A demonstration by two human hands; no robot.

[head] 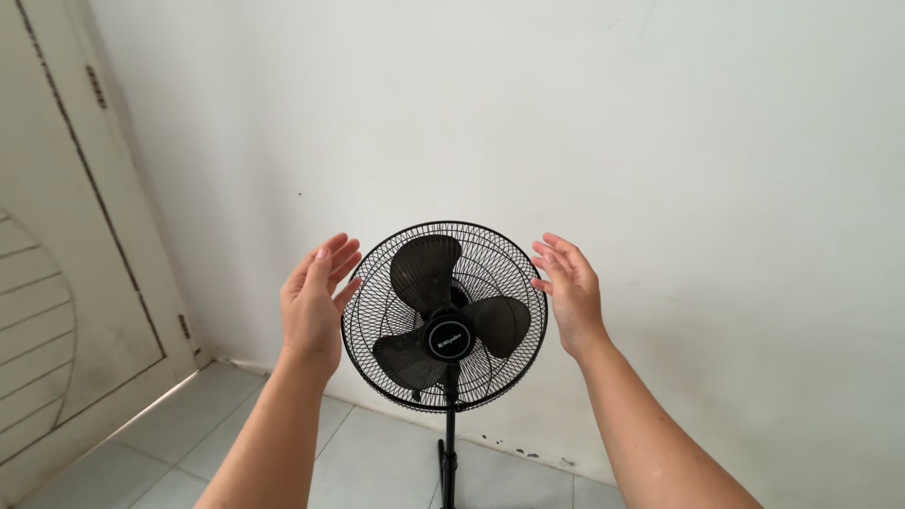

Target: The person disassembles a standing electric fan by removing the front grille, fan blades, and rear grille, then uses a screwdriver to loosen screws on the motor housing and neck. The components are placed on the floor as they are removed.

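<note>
Flanking black stand fan [445, 317]: left hand [315, 302], right hand [568, 292], fingers apart, empty; white wall [660, 141], pale tiled floor [377, 462].

A black standing fan [444, 317] with round wire grille stands upright on its pole.

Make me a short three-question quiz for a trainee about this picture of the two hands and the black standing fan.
1. True or false: the left hand grips the wire guard of the fan.
2. How many blades show behind the guard? A) two B) three C) five
3. Fill in: the fan stands on a thin black ____ over the tiled floor.

Key:
1. False. Both the left hand and the right hand are open, palms facing inward, one on each side of the guard, apparently not gripping it.
2. B, three dark blades.
3. Pole.
</note>
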